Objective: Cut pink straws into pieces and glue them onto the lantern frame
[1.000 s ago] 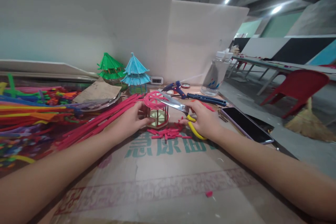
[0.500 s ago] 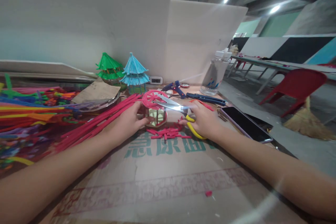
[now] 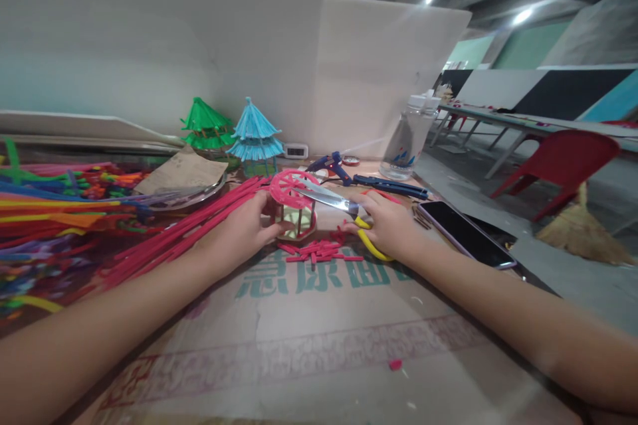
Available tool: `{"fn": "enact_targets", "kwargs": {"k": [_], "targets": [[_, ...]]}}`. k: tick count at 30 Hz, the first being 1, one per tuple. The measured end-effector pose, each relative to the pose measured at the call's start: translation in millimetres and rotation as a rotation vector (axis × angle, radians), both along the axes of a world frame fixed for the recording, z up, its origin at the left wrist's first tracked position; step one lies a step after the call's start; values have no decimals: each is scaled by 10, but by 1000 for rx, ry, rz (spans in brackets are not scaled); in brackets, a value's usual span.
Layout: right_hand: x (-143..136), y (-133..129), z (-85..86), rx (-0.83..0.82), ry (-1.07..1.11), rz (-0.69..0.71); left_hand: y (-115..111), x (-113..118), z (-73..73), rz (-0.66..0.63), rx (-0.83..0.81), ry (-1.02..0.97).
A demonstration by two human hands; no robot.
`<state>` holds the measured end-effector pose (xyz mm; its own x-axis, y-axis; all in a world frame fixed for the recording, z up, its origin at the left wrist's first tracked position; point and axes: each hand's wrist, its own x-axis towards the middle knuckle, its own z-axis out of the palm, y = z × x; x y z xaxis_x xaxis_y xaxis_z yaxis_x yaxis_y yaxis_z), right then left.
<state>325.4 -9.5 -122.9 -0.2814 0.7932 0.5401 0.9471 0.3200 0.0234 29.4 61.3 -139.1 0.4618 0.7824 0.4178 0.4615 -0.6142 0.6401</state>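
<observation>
Between my hands stands a small pavilion model (image 3: 299,222) with thin posts and a pink spoked ring (image 3: 288,188) on top. My left hand (image 3: 254,220) grips its left side, thumb at the base. In my right hand (image 3: 386,222) is a pair of scissors (image 3: 329,200) with yellow handles. Their blades point left, the tips over the pink ring; the blades look nearly closed. Short pink cut pieces (image 3: 319,252) lie in front of the model. Long pink pipe cleaners (image 3: 199,222) run beside and behind my left forearm.
Green (image 3: 205,123) and blue (image 3: 255,136) pagoda models stand at the back, near a glue gun (image 3: 333,165). A water bottle (image 3: 406,139), dark blue pliers-like tool (image 3: 391,187) and phone (image 3: 466,234) are at right. Multicoloured pipe cleaners (image 3: 60,212) cover the left; a red chair (image 3: 568,163) stands beyond.
The scissor blades have come closer together over the pink ring. My left hand keeps its hold on the model, and little else has moved.
</observation>
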Motion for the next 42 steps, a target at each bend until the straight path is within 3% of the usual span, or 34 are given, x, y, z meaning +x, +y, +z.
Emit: {"fn": "enact_targets", "kwargs": {"k": [5,12,18,23,30,42], "targets": [[35,16,-16,14,25,3,20,-4,-18,13,20,30],[77,115,-62,-125,343,-52,58,22,-22,11,-19,-59],[73,142,-62,-176,341,-63,132,35,-71,17,10,-42],[57,136,-55,-175,339,-47,171,73,-104,62,-121,-186],[23,106,-31,-137,290,23,180,86,-100,-131,-215,-296],[10,39,-18,-73,192,24,91,75,-71,-208,-163,-268]]}}
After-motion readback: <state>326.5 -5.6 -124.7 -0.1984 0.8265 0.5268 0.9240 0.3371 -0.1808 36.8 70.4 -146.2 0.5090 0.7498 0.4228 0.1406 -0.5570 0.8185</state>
